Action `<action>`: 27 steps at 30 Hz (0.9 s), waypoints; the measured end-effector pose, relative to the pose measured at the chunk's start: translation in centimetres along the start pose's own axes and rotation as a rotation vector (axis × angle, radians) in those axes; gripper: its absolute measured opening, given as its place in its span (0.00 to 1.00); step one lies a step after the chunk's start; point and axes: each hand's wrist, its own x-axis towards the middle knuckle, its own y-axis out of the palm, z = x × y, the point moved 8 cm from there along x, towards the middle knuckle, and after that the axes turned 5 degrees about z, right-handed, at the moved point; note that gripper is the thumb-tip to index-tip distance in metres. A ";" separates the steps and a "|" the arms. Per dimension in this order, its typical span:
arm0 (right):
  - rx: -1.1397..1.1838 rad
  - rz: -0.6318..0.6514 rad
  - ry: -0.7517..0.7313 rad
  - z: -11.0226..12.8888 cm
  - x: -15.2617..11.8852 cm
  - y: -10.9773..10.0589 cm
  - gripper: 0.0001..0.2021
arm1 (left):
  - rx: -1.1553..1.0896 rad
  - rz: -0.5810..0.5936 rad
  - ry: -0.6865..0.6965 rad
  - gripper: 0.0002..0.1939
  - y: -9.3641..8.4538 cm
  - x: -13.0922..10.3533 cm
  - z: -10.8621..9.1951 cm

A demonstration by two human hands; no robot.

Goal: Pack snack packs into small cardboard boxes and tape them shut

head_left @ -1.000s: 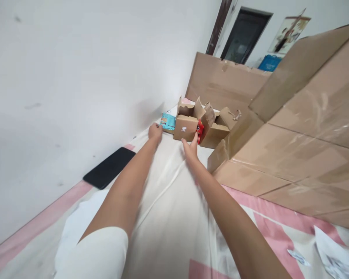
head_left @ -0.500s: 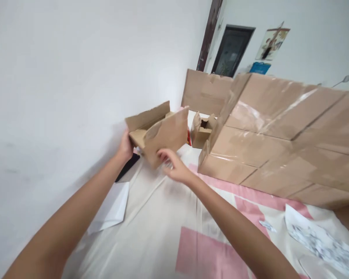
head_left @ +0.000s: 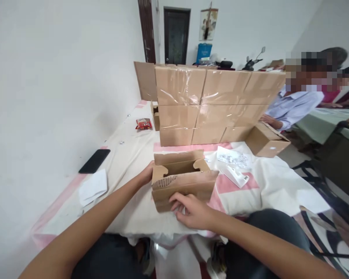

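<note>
A small brown cardboard box (head_left: 189,190) sits on the cloth in front of me with its top flaps raised. My left hand (head_left: 147,173) grips its left end, the fingers partly hidden behind the cardboard. Against the near wall of the box, my right hand (head_left: 189,211) has its fingers curled in; what lies inside them, if anything, I cannot make out. To the right of the box are a printed white sheet (head_left: 232,157) and a white tape-dispenser-like object (head_left: 235,176).
Stacked taped boxes (head_left: 177,116) form a wall across the cloth-covered table (head_left: 128,211). Another box (head_left: 267,141) stands at the right, near a person in a light shirt (head_left: 296,106). A black phone (head_left: 94,161), folded white paper (head_left: 93,186) and red packet (head_left: 144,124) lie left.
The box has come down from mid-air near the wall onto the cloth, nearer to me and turned. Both hands moved with it. The view has swung right and levelled.
</note>
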 end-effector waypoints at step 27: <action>-0.421 -0.129 -0.230 0.0 -6.4 -8.3 0.54 | 0.924 -0.577 0.469 0.20 -6.0 -8.9 -15.8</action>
